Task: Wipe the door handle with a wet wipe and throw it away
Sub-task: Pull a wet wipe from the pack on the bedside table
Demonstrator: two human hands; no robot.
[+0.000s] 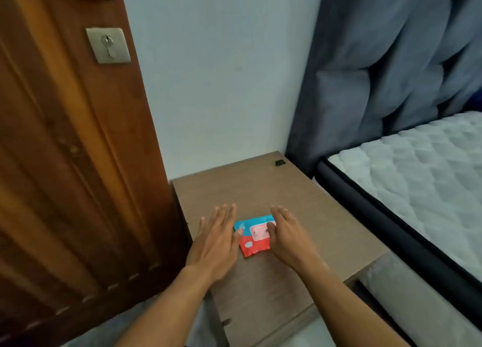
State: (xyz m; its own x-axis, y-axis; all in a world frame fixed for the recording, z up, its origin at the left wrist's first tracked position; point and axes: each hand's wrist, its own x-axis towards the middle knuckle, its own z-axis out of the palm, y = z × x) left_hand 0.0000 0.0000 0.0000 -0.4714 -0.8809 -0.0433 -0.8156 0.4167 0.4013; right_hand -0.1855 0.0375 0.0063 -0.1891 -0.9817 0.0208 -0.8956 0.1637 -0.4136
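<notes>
Both hands rest flat, fingers spread and holding nothing: the left hand (217,238) and right hand (288,238) flank the wet wipe pack (254,238) lying on the bedside table (273,190). With only thumbs touching it, the light pack could slide, or 2 wipes could come out together.

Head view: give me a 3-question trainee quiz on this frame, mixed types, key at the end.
1. True or false: the red and blue wet wipe packet lies on the brown wooden nightstand.
2. Which hand's thumb rests on the packet's pink flap? A left hand B right hand
3. Fill in: the silver key hangs in the lock of the brown wooden ____.

Key: 1 true; 2 B; 3 door.
</notes>
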